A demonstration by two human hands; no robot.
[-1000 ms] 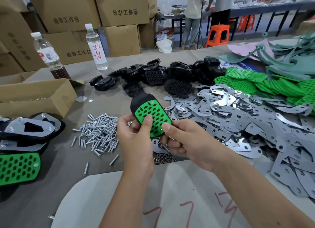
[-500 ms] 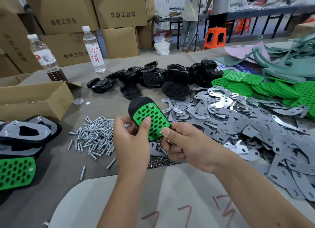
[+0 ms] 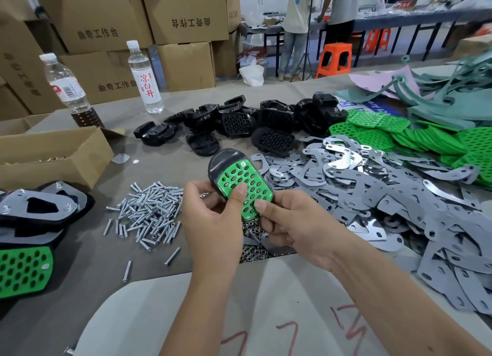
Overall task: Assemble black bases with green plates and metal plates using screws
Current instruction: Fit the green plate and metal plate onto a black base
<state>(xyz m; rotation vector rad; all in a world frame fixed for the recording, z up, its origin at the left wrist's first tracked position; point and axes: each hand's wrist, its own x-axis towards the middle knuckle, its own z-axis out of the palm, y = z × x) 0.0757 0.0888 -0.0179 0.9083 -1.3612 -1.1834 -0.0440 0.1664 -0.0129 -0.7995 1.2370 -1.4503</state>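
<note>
Table [image 3: 165, 166]: two bottles [image 3: 145, 78], two hands [image 3: 213, 222].

A black base [image 3: 222, 160] fitted with a perforated green plate [image 3: 245, 187] is held tilted above the desk [image 3: 106, 249]. Loose bases [image 3: 237, 123] lie at 12 o'clock, green plates [image 3: 415, 139] at 2, grey metal plates [image 3: 386, 203] at 3, screws [image 3: 149, 211] at 9.

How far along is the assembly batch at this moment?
Done: a few finished units lie stacked at the far left. In hand: the left hand and right hand both grip a black base with its green plate seated. Left: sizeable piles of black bases, green plates, metal plates and screws remain.
</note>
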